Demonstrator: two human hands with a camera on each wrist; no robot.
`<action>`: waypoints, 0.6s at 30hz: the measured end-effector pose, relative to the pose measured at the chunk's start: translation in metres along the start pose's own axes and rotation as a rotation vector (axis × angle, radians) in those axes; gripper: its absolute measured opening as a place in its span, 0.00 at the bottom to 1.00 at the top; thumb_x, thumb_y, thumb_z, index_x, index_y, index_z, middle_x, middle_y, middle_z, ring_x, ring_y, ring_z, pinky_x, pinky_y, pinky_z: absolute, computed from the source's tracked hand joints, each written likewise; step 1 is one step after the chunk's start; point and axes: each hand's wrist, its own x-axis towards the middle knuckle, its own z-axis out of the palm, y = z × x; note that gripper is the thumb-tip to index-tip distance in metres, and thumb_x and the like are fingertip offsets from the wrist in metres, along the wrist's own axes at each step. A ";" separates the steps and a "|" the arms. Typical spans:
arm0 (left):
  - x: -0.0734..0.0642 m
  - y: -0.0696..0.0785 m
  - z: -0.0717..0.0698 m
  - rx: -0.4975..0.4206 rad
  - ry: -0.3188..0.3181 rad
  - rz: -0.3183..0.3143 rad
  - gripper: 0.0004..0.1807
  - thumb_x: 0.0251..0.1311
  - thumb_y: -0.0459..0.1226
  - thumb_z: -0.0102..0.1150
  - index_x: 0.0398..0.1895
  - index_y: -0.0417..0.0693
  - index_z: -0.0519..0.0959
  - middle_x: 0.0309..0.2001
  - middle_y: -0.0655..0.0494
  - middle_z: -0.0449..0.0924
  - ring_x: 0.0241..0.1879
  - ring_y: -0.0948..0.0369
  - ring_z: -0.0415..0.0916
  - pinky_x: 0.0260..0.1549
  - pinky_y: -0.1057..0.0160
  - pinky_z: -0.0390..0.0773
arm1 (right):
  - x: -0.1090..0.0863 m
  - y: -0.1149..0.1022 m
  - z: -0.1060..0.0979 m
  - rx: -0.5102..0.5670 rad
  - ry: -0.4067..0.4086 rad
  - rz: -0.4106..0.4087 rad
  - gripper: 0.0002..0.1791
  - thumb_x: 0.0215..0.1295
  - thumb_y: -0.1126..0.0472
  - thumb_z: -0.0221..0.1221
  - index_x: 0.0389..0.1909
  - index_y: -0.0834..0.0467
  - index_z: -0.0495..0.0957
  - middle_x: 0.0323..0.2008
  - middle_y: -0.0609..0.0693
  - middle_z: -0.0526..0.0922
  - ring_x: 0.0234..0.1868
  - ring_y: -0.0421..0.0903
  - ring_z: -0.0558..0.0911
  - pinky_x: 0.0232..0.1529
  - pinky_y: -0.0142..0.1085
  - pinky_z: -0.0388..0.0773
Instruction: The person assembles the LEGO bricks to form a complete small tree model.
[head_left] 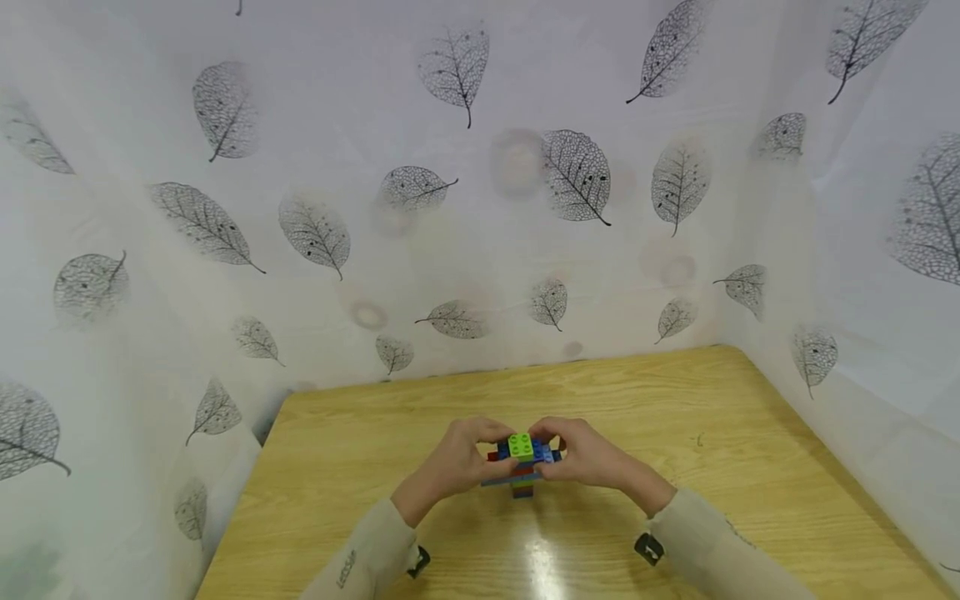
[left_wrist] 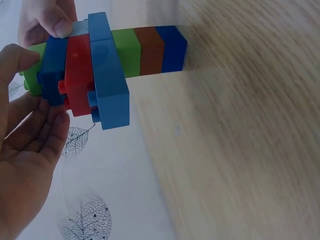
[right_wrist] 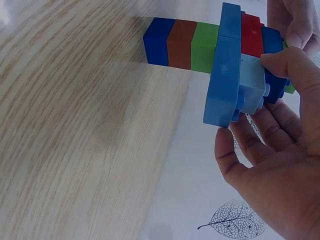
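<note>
A tower of toy bricks stands upright on the table, a lime-green brick (head_left: 521, 444) at its top. Its narrow column has a dark blue brick (left_wrist: 172, 48) at the bottom, then a brown brick (left_wrist: 149, 50) and a lime one. Above these, wider medium-blue bricks (right_wrist: 223, 80) jut out sideways, carrying a red brick (left_wrist: 79, 72) and a light blue brick (right_wrist: 252, 77), with dark blue above. My left hand (head_left: 457, 457) grips the upper part from the left, thumb near the top lime brick. From the other side my right hand (head_left: 588, 457) pinches it, thumb at the light blue brick.
The wooden table (head_left: 360, 467) extends around the tower. Pale curtains with leaf prints (head_left: 576, 175) hang behind it and along both sides. Each wrist wears a dark strap-like device (head_left: 648, 548).
</note>
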 end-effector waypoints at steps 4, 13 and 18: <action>-0.005 -0.002 0.004 -0.039 0.014 -0.031 0.16 0.65 0.40 0.73 0.54 0.45 0.87 0.48 0.51 0.89 0.42 0.64 0.84 0.44 0.56 0.88 | 0.000 0.000 0.002 0.009 -0.007 0.000 0.22 0.65 0.56 0.70 0.58 0.52 0.81 0.47 0.42 0.85 0.45 0.37 0.79 0.44 0.40 0.80; -0.012 -0.011 0.010 -0.088 0.030 -0.121 0.24 0.64 0.46 0.75 0.60 0.48 0.83 0.48 0.55 0.88 0.42 0.66 0.82 0.46 0.59 0.85 | 0.000 0.001 0.001 -0.001 0.014 -0.012 0.23 0.64 0.57 0.70 0.59 0.53 0.81 0.48 0.43 0.86 0.47 0.39 0.80 0.46 0.47 0.81; -0.019 -0.022 0.012 -0.041 0.005 -0.166 0.31 0.59 0.47 0.79 0.64 0.47 0.80 0.51 0.56 0.87 0.46 0.64 0.82 0.47 0.63 0.84 | 0.001 0.004 -0.001 -0.029 0.031 -0.022 0.23 0.65 0.55 0.70 0.59 0.56 0.81 0.49 0.46 0.87 0.48 0.39 0.81 0.46 0.46 0.82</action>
